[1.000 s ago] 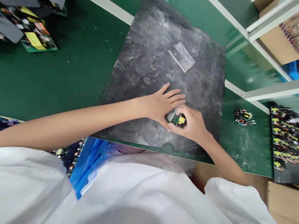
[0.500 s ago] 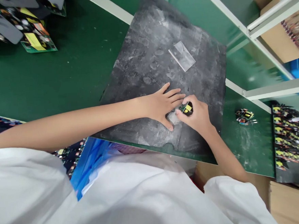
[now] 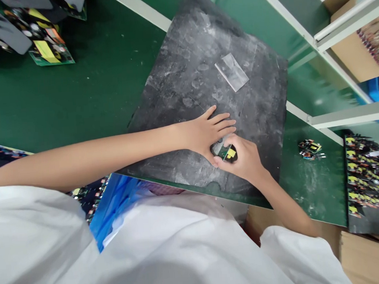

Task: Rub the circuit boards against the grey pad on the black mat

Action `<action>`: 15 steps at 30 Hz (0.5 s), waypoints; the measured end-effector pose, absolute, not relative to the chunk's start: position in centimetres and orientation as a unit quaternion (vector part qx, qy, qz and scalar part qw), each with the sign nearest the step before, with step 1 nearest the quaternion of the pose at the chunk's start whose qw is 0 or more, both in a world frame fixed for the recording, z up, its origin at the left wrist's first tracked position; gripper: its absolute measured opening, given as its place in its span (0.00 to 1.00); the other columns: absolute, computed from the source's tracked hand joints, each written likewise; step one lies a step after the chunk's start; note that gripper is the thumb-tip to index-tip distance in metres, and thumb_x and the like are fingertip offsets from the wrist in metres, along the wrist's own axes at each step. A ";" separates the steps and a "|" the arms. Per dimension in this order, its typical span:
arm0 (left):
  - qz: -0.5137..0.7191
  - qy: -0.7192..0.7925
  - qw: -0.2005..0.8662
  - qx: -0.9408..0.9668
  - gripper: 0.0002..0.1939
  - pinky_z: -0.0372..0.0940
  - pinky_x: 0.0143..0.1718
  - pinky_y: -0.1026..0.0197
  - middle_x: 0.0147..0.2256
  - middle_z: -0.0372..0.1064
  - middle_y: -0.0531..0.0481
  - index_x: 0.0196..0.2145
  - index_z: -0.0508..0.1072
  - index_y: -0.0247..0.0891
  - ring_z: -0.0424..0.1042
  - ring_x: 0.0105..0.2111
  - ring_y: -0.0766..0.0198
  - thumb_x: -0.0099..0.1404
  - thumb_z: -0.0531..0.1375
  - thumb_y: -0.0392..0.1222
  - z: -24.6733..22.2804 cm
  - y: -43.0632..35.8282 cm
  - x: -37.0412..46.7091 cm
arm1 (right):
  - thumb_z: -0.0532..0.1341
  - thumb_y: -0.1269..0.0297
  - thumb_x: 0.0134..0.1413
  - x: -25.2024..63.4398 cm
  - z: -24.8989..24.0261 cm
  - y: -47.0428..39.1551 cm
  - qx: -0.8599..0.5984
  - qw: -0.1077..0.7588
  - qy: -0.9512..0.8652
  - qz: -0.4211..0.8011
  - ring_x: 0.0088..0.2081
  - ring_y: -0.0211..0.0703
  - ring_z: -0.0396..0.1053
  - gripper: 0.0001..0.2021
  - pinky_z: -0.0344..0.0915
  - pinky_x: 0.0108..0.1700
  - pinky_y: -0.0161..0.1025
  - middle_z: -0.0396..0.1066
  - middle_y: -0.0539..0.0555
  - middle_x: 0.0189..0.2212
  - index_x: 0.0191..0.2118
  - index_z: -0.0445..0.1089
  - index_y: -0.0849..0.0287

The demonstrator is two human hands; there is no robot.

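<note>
My left hand (image 3: pixel 204 132) lies flat, fingers spread, on a scuffed dark grey mat (image 3: pixel 205 84) near its front edge. My right hand (image 3: pixel 244 157) grips a small circuit board with a yellow component (image 3: pixel 228 152) and presses it onto the mat right against my left thumb and fingers. A small clear plastic bag (image 3: pixel 231 72) lies flat on the mat further back, apart from both hands.
The mat rests on a green bench (image 3: pixel 76 93). Larger circuit boards (image 3: pixel 35 27) lie at the back left. A few small boards (image 3: pixel 310 148) sit on the bench to the right, beside a tray with several more (image 3: pixel 367 177). Cardboard boxes (image 3: pixel 351 48) stand on shelving.
My right hand slid the small board out toward the right across the mat and has drawn it back against my left hand. My left hand stayed put.
</note>
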State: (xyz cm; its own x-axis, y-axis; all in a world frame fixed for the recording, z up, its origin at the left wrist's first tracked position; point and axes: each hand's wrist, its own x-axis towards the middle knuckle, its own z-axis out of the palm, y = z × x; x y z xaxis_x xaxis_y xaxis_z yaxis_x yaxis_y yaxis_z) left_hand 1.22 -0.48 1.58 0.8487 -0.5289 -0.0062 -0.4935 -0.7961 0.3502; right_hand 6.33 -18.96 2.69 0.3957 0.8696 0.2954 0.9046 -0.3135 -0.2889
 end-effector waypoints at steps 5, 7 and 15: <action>-0.051 -0.271 0.165 0.947 0.51 0.28 0.63 0.38 0.66 0.39 0.41 0.65 0.46 0.30 0.36 0.67 0.45 0.56 0.53 0.69 1.5 -0.5 1.3 | 0.61 0.54 0.48 6.9 2.6 -18.9 -0.836 0.208 -0.500 -0.082 0.25 0.41 0.68 0.12 0.61 0.28 0.36 0.67 0.47 0.23 0.31 0.59 0.54; -0.050 -0.274 0.162 0.947 0.52 0.29 0.63 0.38 0.66 0.39 0.41 0.66 0.46 0.29 0.36 0.66 0.45 0.55 0.53 0.70 1.3 -0.5 1.3 | 0.61 0.55 0.48 6.8 2.6 -18.9 -0.835 0.215 -0.500 -0.076 0.26 0.41 0.68 0.12 0.61 0.29 0.36 0.67 0.47 0.24 0.32 0.58 0.54; -0.042 -0.274 0.167 0.946 0.51 0.29 0.64 0.38 0.66 0.39 0.41 0.65 0.48 0.31 0.36 0.66 0.45 0.55 0.54 0.69 1.0 -0.5 1.4 | 0.61 0.56 0.48 6.2 2.4 -18.8 -0.799 0.225 -0.553 -0.071 0.25 0.39 0.68 0.12 0.61 0.27 0.34 0.67 0.46 0.23 0.32 0.58 0.54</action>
State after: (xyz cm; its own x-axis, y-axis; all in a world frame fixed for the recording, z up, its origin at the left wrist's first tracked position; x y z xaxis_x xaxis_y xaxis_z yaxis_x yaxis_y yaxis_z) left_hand 1.38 -0.49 1.04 0.8462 -0.5327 0.0127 -0.5049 -0.7940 0.3386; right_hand 6.23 -18.76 2.42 0.3774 0.8519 0.3631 0.9162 -0.2863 -0.2805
